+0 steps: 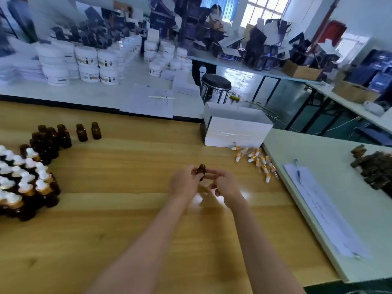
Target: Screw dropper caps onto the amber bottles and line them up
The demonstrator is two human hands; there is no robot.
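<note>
Mid-frame, an uncapped amber bottle [200,171] is pinched above the wooden table [127,209] by the curled fingers of the left hand [184,182] and right hand [225,184], loose dropper caps [257,160] are scattered right of it, and the white jars' [87,60] labels upper left are too blurry to be read.

Bright daylight from the window [265,9]; glare on the wooden table [131,170]; motion blur throughout; edges bowed.

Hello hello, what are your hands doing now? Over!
Left hand and right hand pinch one bottle, uncapped. Caps lie loose to the right. Nothing in between.
</note>
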